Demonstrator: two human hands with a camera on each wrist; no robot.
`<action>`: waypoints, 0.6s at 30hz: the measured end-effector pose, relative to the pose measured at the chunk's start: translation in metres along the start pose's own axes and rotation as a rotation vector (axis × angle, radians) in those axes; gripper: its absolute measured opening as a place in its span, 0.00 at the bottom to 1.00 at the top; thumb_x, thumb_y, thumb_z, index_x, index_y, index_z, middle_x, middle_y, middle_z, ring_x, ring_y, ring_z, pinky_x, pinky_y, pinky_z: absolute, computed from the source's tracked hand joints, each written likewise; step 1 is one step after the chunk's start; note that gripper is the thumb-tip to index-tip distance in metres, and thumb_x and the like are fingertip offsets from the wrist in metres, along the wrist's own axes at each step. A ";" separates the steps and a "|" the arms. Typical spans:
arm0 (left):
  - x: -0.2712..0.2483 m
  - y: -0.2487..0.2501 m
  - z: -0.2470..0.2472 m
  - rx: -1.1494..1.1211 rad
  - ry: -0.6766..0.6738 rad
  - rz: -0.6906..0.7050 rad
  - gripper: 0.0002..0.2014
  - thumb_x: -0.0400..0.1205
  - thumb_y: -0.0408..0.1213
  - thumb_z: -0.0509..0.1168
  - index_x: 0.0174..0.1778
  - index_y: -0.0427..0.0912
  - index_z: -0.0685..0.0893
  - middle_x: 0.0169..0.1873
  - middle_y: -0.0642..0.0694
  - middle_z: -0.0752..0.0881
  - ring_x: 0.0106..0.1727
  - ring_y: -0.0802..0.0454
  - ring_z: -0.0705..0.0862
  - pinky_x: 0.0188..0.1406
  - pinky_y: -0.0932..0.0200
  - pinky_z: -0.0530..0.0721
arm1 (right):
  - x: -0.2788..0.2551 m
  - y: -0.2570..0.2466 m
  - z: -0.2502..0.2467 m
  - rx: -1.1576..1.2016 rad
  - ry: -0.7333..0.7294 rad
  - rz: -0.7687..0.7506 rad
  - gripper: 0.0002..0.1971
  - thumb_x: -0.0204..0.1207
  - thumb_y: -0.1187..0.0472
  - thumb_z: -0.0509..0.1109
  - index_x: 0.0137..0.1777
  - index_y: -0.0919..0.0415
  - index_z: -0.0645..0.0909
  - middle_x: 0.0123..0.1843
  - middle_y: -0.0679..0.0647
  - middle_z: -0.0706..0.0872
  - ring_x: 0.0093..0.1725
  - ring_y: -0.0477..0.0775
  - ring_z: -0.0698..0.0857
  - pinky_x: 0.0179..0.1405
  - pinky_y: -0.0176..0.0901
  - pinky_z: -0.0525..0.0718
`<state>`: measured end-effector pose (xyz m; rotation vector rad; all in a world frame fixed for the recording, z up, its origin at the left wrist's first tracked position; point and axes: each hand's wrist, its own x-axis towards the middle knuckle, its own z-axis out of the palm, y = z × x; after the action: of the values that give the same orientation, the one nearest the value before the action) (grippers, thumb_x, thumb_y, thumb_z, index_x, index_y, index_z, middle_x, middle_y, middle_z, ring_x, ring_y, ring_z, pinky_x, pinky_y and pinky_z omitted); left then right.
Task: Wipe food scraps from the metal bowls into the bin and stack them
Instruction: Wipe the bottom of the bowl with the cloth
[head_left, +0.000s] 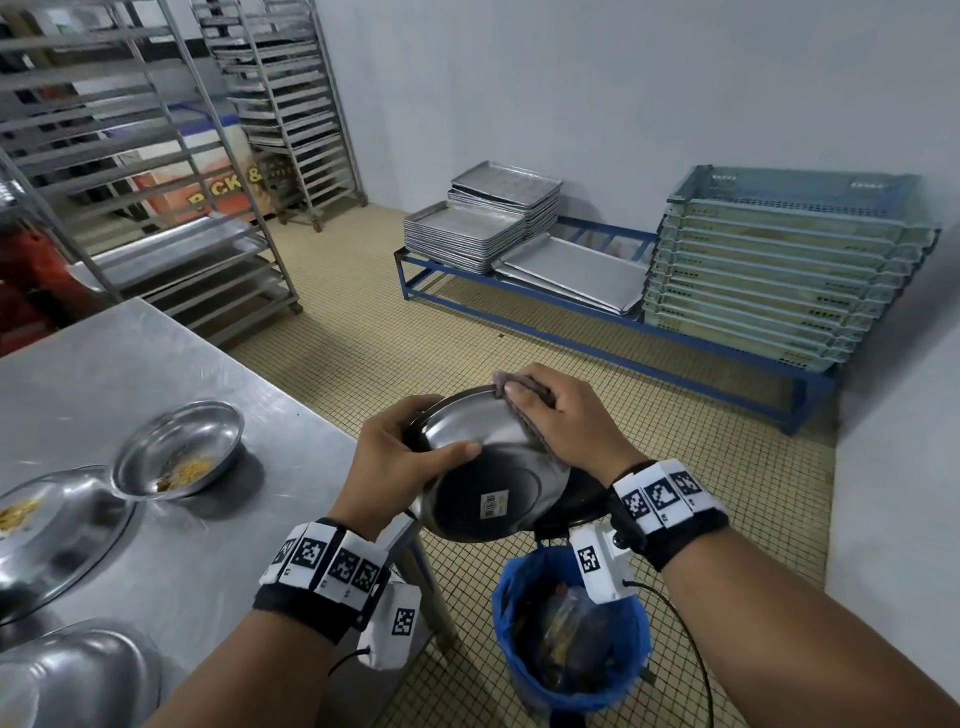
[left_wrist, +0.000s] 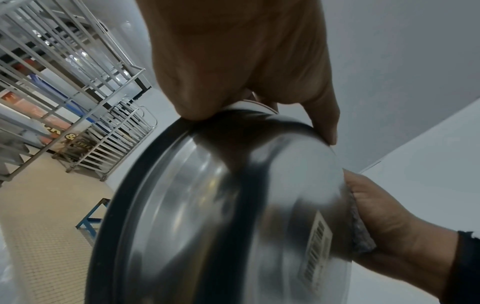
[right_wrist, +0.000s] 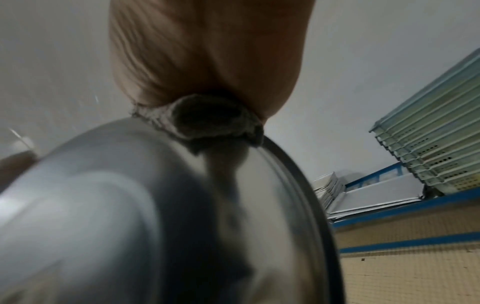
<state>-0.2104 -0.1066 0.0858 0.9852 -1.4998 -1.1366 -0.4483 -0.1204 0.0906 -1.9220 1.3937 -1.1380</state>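
Got the bowl (head_left: 483, 467) tipped up on edge right above the bin (head_left: 571, 623), bottom facing me, so whatever I wipe loose should drop straight in. My left hand (head_left: 400, 457) is clamped on the rim, thumb across the outside, mostly to keep it from spinning. My right hand (head_left: 561, 421) has the rag (right_wrist: 207, 121) bunched under curled fingers, pressed over the far rim. Two more bowls with scraps (head_left: 187, 473) are on the table (head_left: 130, 364), waiting their turn.
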 end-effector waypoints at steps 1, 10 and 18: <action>0.000 0.000 -0.002 -0.001 0.004 -0.002 0.29 0.64 0.41 0.91 0.60 0.42 0.90 0.51 0.42 0.94 0.53 0.41 0.94 0.50 0.41 0.95 | 0.000 0.003 -0.003 0.010 -0.003 0.027 0.15 0.85 0.40 0.64 0.55 0.48 0.86 0.47 0.46 0.91 0.47 0.48 0.89 0.51 0.57 0.89; -0.001 -0.001 -0.001 -0.042 0.000 -0.010 0.31 0.62 0.42 0.90 0.60 0.43 0.90 0.52 0.42 0.94 0.53 0.42 0.94 0.47 0.48 0.94 | 0.006 -0.006 -0.004 -0.007 -0.052 0.004 0.08 0.88 0.51 0.66 0.56 0.48 0.87 0.44 0.45 0.90 0.43 0.45 0.88 0.44 0.46 0.88; 0.006 -0.003 -0.010 0.243 -0.093 -0.005 0.31 0.61 0.56 0.88 0.58 0.50 0.88 0.49 0.50 0.94 0.52 0.49 0.94 0.51 0.46 0.94 | 0.004 0.000 -0.004 0.010 -0.015 0.039 0.11 0.86 0.49 0.66 0.54 0.52 0.88 0.44 0.48 0.91 0.43 0.51 0.88 0.47 0.60 0.89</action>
<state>-0.2012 -0.1148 0.0853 1.1120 -1.7414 -1.0316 -0.4513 -0.1240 0.0939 -1.8843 1.4093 -1.1083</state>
